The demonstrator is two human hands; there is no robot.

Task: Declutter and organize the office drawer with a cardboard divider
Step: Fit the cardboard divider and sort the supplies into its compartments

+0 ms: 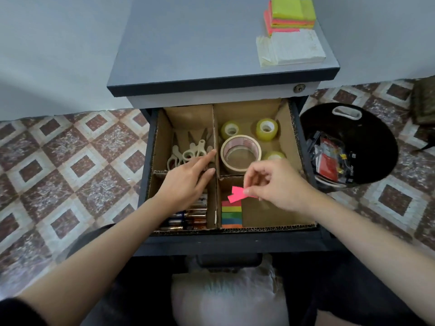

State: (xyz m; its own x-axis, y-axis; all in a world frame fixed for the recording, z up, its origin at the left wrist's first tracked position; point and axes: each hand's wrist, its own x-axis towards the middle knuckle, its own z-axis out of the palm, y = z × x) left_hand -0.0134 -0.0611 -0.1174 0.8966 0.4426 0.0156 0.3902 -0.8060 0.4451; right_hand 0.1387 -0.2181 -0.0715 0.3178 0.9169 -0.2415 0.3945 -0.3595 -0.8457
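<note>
We count four tape rolls (240,152), perhaps three scissors (188,154) in the cardboard divider's (215,128) back compartments; our right hand (280,184) pinches pink strips (237,195) over front-right; left hand (186,182), fingers (204,156) straight, half-hides batteries (190,217).

The grey counter (188,43) carries a stack of neon sticky notes (292,14) at its far right corner, touching a white note pad (296,47) just in front. In the open drawer (235,243) below, a cardboard divider (213,123) makes four compartments: scissors (188,152) far left, tape rolls (240,151) far right, batteries (188,220) near left, coloured sticky flags (231,214) near right. On the tiled floor (70,172) a black bin (376,142) stands beside the drawer.
</note>
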